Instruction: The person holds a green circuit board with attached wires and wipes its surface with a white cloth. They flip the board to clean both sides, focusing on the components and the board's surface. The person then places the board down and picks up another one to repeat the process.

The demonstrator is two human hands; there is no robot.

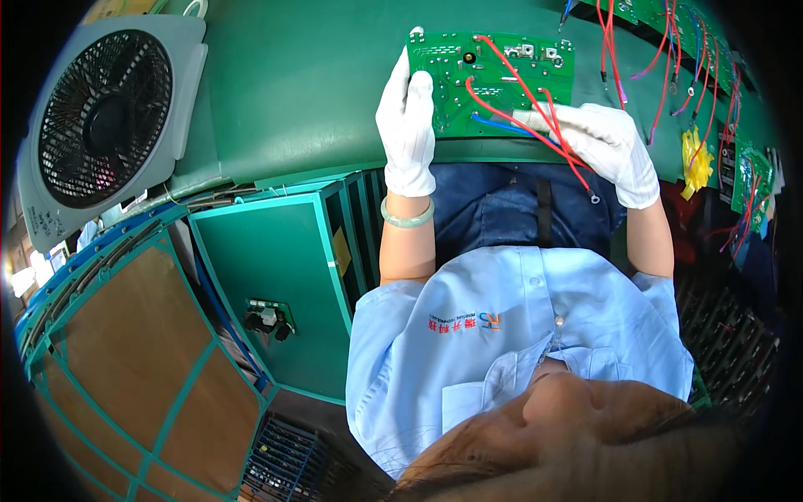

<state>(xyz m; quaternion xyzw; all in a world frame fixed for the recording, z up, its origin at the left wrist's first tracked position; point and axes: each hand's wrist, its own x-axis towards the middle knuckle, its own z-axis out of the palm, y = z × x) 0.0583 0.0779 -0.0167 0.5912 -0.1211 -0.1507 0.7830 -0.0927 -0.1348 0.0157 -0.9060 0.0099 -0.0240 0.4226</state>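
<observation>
A green circuit board [447, 109] is held near the table's front edge, solder points facing up. My left hand [408, 125], in a white glove, grips its left edge, with the thumb on top and fingers along the side. Red wires [512, 69] and a blue wire [502, 125] run from the board toward its lower right. My right hand [604, 149], also gloved, is at the board's lower right, behind the red wires. Its fingers are pressed together; a pale greyish piece shows at their tips, too unclear to name. One red wire hangs past the edge with a ring terminal [595, 198].
A grey box fan [180, 92] stands at the left. More boards with red, blue and purple wires [669, 71] line the right side, near a yellow crumpled piece [696, 163]. A green cabinet [268, 217] with a small board [269, 318] on it stands left of my lap.
</observation>
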